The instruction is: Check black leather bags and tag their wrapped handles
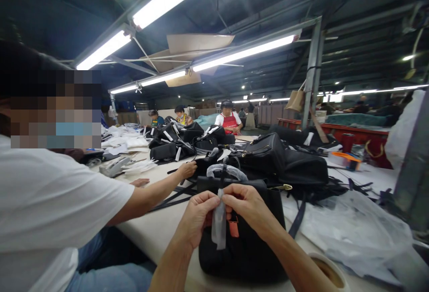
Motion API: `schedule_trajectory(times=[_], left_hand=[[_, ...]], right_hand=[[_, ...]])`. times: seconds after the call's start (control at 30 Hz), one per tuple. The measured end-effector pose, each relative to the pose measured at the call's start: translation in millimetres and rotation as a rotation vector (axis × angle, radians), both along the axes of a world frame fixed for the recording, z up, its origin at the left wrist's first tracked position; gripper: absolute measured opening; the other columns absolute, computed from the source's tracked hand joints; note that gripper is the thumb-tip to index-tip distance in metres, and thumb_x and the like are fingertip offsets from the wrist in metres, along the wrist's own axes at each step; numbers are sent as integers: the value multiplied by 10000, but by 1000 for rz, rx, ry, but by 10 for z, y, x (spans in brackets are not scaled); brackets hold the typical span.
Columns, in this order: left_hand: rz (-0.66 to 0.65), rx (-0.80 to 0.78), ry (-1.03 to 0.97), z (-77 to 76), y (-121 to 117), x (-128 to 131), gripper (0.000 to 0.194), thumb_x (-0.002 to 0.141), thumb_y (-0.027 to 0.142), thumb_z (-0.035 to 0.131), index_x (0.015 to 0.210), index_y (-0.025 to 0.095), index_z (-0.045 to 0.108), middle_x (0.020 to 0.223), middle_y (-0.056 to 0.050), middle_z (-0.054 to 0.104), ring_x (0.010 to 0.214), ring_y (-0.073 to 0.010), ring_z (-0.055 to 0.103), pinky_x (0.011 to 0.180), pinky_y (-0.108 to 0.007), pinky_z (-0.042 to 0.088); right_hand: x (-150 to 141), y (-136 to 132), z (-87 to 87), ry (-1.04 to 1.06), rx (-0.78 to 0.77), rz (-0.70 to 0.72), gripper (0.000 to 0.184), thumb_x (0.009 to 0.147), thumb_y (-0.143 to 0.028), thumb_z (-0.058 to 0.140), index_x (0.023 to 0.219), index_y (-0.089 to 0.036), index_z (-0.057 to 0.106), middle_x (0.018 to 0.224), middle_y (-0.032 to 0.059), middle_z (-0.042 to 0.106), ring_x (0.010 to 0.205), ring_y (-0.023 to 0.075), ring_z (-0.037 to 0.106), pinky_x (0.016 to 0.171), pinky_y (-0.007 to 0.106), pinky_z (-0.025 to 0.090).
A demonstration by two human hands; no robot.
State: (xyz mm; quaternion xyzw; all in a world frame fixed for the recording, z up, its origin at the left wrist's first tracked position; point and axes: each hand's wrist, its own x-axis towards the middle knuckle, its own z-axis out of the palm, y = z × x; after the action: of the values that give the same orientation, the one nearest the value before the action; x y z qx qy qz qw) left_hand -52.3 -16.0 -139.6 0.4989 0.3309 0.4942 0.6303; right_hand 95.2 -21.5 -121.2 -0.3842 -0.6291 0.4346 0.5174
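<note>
Black leather-like bag (248, 256) is seen on the pale worktable (144, 225), directly behind and below the two hands. A translucent white wrapping strip (219, 227) is pinched near its upper end between thumb and fingers of both the left hand (198, 211) and the right hand (248, 201), with fingertips nearly meeting; its lower part is left hanging before the bag's face. An orange-red tag (233, 228) is shown just beside the strip, below the right fingers. Above the grip, a plastic-wrapped handle (236, 173) is arched; further black bags (303, 167) are heaped beyond.
</note>
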Motion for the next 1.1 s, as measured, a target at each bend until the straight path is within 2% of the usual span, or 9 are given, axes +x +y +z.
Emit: schedule_trajectory(times=[0.2, 0.33, 0.43, 0.57, 0.67, 0.77, 0.83, 0.93, 1.1], left_hand=[[75, 20, 30, 40, 29, -12, 251, 655, 366, 740, 666, 151, 612, 540, 11, 615, 521, -128, 606, 462, -181, 402], [51, -9, 12, 10, 50, 12, 261, 653, 375, 743, 666, 156, 601, 521, 22, 607, 483, -120, 586, 454, -184, 393], [5, -40, -6, -12, 54, 25, 293, 650, 404, 755, 677, 159, 596, 542, -5, 647, 483, -129, 596, 472, -201, 426], [15, -30, -47, -22, 29, 40, 342, 650, 448, 773, 700, 147, 618, 538, -1, 635, 475, -118, 580, 511, -221, 465], [30, 2, -97, -17, -23, 49, 361, 676, 478, 758, 734, 141, 642, 595, -13, 656, 503, -125, 595, 523, -230, 479], [19, 16, -127, -27, -64, 44, 358, 633, 389, 813, 832, 136, 658, 711, -47, 706, 623, -159, 662, 596, -249, 514], [25, 17, -144, -49, -65, 35, 368, 588, 317, 848, 831, 133, 642, 737, -57, 715, 646, -161, 672, 627, -255, 522], [30, 13, -167, -89, -39, 28, 332, 630, 343, 822, 762, 141, 594, 720, -59, 711, 591, -137, 651, 586, -241, 507], [68, 3, -158, -111, -32, 65, 343, 653, 420, 779, 695, 169, 549, 622, -4, 661, 508, -115, 596, 525, -230, 479]], right_hand=[[-10, -25, 9, -14, 55, -84, 215, 742, -351, 651, 646, -162, 616, 556, -13, 593, 505, 125, 560, 510, 238, 464], [13, -56, 18, 3, -3, -55, 170, 729, -303, 610, 782, -153, 670, 565, -36, 570, 483, 98, 522, 449, 197, 402], [6, -39, -4, 7, 11, -34, 157, 694, -270, 628, 785, -148, 669, 621, -31, 578, 534, 101, 543, 493, 202, 439], [-43, 2, -33, 21, 4, -49, 179, 699, -326, 637, 728, -149, 647, 564, -41, 537, 511, 109, 517, 507, 236, 484], [-73, 37, -38, 20, -14, -98, 213, 691, -371, 654, 691, -158, 632, 558, -34, 534, 506, 124, 522, 478, 240, 472], [-82, 76, -41, -34, 37, -163, 207, 709, -363, 649, 653, -165, 623, 559, -28, 528, 511, 124, 508, 458, 226, 436], [-78, 88, -42, -34, 38, -152, 250, 743, -396, 630, 644, -168, 607, 560, -29, 512, 508, 119, 486, 447, 220, 419], [-68, 66, -28, 4, 24, -108, 330, 787, -442, 582, 601, -171, 553, 526, -48, 448, 474, 94, 420, 423, 203, 365], [-84, 22, 6, 5, -6, -43, 217, 694, -370, 642, 687, -154, 626, 528, -52, 466, 480, 100, 443, 445, 213, 385]])
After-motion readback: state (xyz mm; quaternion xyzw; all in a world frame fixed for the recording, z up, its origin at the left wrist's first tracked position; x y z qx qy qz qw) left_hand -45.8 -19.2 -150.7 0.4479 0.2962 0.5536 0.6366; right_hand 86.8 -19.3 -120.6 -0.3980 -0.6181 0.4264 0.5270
